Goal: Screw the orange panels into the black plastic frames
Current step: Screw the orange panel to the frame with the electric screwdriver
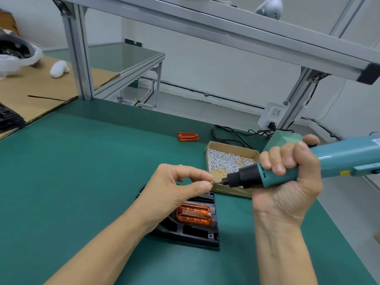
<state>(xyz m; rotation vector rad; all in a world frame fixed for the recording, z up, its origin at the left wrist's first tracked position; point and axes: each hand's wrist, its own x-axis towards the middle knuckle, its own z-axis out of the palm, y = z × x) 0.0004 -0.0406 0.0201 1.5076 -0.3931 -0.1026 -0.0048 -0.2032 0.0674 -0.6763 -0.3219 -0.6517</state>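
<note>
Loading a screw: left hand [176,190] pinches it at the bit; right hand [287,177] grips the screwdriver [320,163]. Orange panel [194,214] sits in the black frame [191,233], one screw visible; a spare panel [188,136] waits.

An assembly workshop: a green bench mat [86,161] under an aluminium-profile frame [78,54] (upper left), a box of screws [228,161] at centre right.

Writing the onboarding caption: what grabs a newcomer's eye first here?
The teal electric screwdriver gripped in the right hand, its tip meeting a screw pinched by the left hand at centre. Below them, an orange panel sits in a black frame; a box of screws lies behind.
</note>
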